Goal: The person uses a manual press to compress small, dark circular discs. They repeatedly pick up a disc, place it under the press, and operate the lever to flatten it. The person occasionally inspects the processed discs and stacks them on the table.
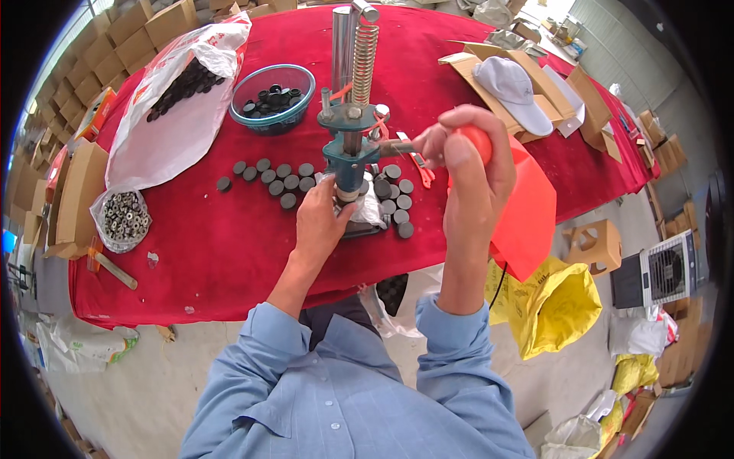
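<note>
A green hand press (349, 162) with a steel column and a coil spring (365, 65) stands on the red-covered table. My right hand (480, 172) is closed around the red ball knob (475, 142) of its lever, raised to the right of the press. My left hand (317, 218) is at the foot of the press, thumb and fingers closed around the spot under the ram; what they hold is mostly hidden. Several black round caps (291, 182) lie loose left of the press, and more black caps (403, 202) sit at its right, beside a crumpled white plastic piece (370, 209).
Behind stand a blue-rimmed bowl (306, 103) of black parts and a white sack (145, 149) spilling black pieces. A bag of metal nuts (122, 220) lies left. Orange-handled scissors (425, 174), a red sheet (527, 214) and a cap on cardboard (506, 83) are right.
</note>
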